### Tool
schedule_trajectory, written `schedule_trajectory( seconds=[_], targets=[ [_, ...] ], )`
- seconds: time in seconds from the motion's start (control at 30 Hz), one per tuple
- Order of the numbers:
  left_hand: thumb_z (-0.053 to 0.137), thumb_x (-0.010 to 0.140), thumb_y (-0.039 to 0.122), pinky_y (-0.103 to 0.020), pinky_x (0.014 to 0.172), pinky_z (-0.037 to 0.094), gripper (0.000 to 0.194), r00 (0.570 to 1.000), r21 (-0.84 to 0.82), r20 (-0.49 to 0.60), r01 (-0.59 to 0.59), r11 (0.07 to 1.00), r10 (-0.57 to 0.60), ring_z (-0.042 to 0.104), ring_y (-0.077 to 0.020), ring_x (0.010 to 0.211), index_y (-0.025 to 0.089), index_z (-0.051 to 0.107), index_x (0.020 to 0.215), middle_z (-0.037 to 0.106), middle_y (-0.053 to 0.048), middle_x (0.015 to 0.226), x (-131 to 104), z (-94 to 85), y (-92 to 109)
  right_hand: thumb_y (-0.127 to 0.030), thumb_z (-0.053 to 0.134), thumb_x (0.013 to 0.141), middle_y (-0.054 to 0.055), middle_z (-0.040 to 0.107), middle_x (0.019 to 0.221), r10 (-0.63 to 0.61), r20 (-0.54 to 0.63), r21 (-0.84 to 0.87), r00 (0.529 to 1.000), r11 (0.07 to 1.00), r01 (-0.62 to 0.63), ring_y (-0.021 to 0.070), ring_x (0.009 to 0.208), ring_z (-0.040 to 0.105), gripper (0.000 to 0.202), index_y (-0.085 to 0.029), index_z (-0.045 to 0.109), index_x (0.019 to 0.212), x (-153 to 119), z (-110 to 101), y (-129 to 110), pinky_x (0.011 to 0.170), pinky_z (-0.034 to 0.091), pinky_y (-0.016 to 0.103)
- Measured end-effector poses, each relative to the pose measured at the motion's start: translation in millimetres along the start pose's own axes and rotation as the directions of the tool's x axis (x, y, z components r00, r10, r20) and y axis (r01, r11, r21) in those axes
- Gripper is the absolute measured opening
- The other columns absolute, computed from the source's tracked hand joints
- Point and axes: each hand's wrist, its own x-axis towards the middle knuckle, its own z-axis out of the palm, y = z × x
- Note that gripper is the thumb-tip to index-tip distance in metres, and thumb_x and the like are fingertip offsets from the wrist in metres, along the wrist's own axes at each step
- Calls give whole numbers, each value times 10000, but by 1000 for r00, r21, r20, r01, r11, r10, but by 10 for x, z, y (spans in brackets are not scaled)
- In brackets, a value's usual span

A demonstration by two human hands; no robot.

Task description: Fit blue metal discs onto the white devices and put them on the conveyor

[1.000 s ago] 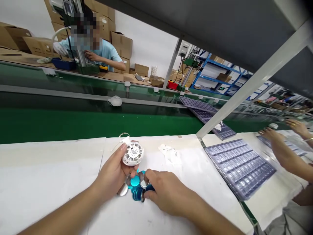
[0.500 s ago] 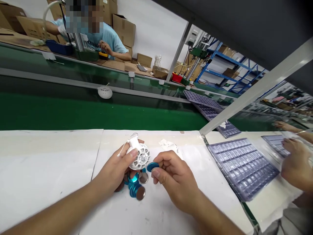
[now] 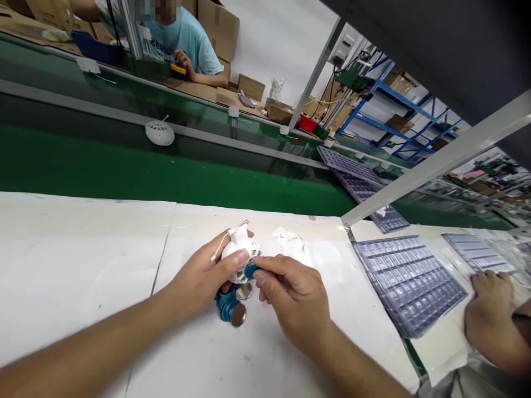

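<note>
My left hand (image 3: 207,268) is closed around a white slotted round part (image 3: 239,243) with a short neck and a thin cord. Between the thumb and forefinger of my right hand (image 3: 292,284) is a blue disc (image 3: 251,270), held against the slotted face of the white part. Just below my left hand lies a pile of blue and silver discs (image 3: 227,305) on the white table surface (image 3: 199,354). My fingers partly cover the white part and the disc.
Behind the table runs a green conveyor (image 3: 103,171) carrying a white vented dome (image 3: 160,133). Clear compartment trays (image 3: 410,282) lie to the right, beside another person's hand (image 3: 493,309). A slanted metal post (image 3: 431,157) stands at right. Crumpled white paper (image 3: 292,244) lies behind my right hand.
My right hand has brought the blue disc left onto the white part. The white dome has shifted left on the conveyor. The view has tilted, and the neighbour's hand has moved down.
</note>
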Motion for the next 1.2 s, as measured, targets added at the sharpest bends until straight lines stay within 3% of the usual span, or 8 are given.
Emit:
schedule_trajectory(
  seconds=[0.23, 0.33, 0.43, 0.5, 0.6, 0.77, 1.0, 1.2],
  targets=[
    [674, 788, 527, -364, 525, 543, 625, 994, 5, 106, 1, 1000, -1, 613, -178, 542, 296, 414, 1308, 609, 14, 803, -78, 7, 48, -231, 725, 835, -92, 533, 625, 260, -1, 64, 965, 964, -260, 98, 540, 534, 308, -298, 571, 1094, 11, -22, -16, 531, 455, 201],
    [692, 763, 526, -326, 562, 521, 597, 994, 63, 110, -10, 998, 4, 590, -159, 569, 261, 465, 1248, 621, -6, 841, -139, 15, 96, -385, 845, 711, -41, 567, 807, 323, -25, 173, 946, 933, -314, 141, 694, 558, 537, -294, 547, 1148, 10, -36, -21, 601, 479, 243],
    [701, 739, 512, -238, 512, 439, 524, 992, 77, 124, -38, 996, 29, 520, -144, 617, 235, 544, 1156, 609, -5, 817, -212, 54, 118, -519, 775, 758, 51, 592, 1081, 272, 203, 410, 940, 849, -334, 208, 875, 597, 627, -284, 501, 1270, 0, -20, -90, 699, 518, 317],
    [712, 731, 470, -226, 508, 417, 477, 986, 51, 165, -15, 999, 6, 485, -142, 621, 240, 574, 1125, 583, 11, 772, -262, 90, 128, -555, 689, 825, 77, 612, 1075, 194, 368, 568, 910, 727, -385, 230, 867, 617, 593, -262, 487, 1299, -11, 10, -161, 716, 531, 361],
    [728, 714, 435, -239, 549, 435, 472, 972, -10, 231, 41, 999, -37, 478, -146, 638, 251, 590, 1127, 572, 17, 767, -318, 131, 159, -539, 683, 832, 73, 628, 979, 168, 404, 692, 899, 587, -421, 229, 800, 622, 555, -235, 511, 1263, -34, 57, -232, 696, 527, 371],
    [732, 673, 374, -276, 598, 430, 493, 965, -12, 224, 144, 990, -137, 453, -146, 634, 250, 582, 1127, 492, 53, 686, -333, 170, 204, -512, 701, 832, 54, 628, 903, 245, 308, 701, 920, 595, -393, 196, 766, 585, 466, -212, 558, 1159, -63, 84, -189, 672, 488, 319],
    [700, 631, 283, -247, 538, 322, 433, 983, -38, 126, 137, 990, -131, 397, -124, 619, 229, 573, 1042, 524, 50, 705, -293, 191, 175, -560, 698, 821, 60, 646, 967, 202, 405, 685, 892, 579, -442, 226, 821, 646, 581, -219, 514, 1254, -18, 63, -153, 761, 531, 370],
    [651, 747, 459, -263, 518, 343, 503, 971, -149, 216, 140, 979, -106, 429, -138, 579, 229, 528, 1176, 569, 7, 743, -202, 135, 91, -503, 770, 775, 25, 664, 919, 289, 448, 642, 846, 554, -529, 211, 652, 680, 816, -296, 321, 1425, -29, 65, -106, 639, 578, 382]
  ],
)
